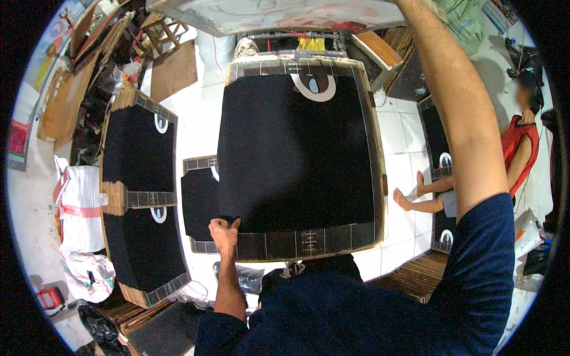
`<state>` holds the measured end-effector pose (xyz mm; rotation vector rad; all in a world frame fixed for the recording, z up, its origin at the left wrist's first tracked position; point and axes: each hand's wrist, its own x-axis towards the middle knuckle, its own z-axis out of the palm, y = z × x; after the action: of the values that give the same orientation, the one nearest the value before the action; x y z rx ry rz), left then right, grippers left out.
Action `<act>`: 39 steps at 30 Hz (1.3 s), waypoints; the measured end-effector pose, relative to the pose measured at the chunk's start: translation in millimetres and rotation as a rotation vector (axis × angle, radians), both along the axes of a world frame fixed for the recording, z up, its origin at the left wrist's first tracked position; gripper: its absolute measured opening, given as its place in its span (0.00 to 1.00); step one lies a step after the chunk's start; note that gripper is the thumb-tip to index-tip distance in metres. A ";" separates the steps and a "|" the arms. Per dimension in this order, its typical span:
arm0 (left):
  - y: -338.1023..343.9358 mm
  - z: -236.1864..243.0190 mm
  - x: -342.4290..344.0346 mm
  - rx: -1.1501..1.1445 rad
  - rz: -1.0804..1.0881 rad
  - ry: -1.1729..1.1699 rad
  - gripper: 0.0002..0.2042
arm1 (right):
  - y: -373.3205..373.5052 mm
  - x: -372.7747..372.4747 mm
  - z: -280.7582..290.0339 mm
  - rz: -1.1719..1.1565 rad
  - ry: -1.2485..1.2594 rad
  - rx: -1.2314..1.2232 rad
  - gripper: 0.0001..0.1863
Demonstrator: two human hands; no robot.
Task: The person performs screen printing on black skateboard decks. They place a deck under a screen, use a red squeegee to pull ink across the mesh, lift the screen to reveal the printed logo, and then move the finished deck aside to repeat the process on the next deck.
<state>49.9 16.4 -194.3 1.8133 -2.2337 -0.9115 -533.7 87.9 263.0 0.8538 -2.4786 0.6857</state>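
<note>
A piece of black fabric (pixel 297 160) lies flat on a board (pixel 279 244) with ruled grid lines along its edges. Near its far edge shows a printed eye shape (pixel 313 87) in white, brown and light blue. My left hand (pixel 224 234) is at the fabric's near left corner, thumb and fingers pinched together on its edge. My right arm stretches up and forward to the right end of a raised, stained flat frame or panel (pixel 279 18). The right hand is cut off by the upper edge, so its grip does not show.
A smaller black fabric board (pixel 199 199) sits partly beneath the left side. Further boards with black fabric stand left (pixel 139 148) and right (pixel 433 130). On the right a person in a red top (pixel 519 148) sits with legs stretched toward the boards. A white bundle (pixel 83 207) stands far left.
</note>
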 end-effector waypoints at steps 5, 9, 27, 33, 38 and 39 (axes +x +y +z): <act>-13.6 5.0 -16.0 -0.124 -0.099 -0.047 0.36 | 15.1 25.6 -19.0 -0.073 -0.081 0.015 0.23; -38.0 87.4 -101.2 -0.040 -0.114 0.524 0.39 | 43.6 52.6 -90.3 -0.017 0.086 -0.018 0.23; -7.3 32.5 -155.6 -0.183 -0.229 -0.034 0.26 | 47.3 -95.9 -426.4 0.067 -0.043 0.086 0.34; 9.9 8.0 -185.8 -0.564 -0.613 -0.109 0.47 | 1.7 -173.4 -413.7 0.259 0.007 0.424 0.45; 9.0 -6.2 -181.6 -0.605 -0.605 -0.064 0.48 | 4.4 -179.6 -380.5 0.353 -0.251 0.581 0.28; 9.0 -6.6 -180.5 -0.597 -0.608 -0.067 0.48 | 6.5 -179.0 -377.8 0.378 -0.273 0.556 0.25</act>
<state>-130.6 25.4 -201.0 0.9371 -2.7467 -0.1735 -712.8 94.4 -114.8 1.5499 -2.8351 0.2225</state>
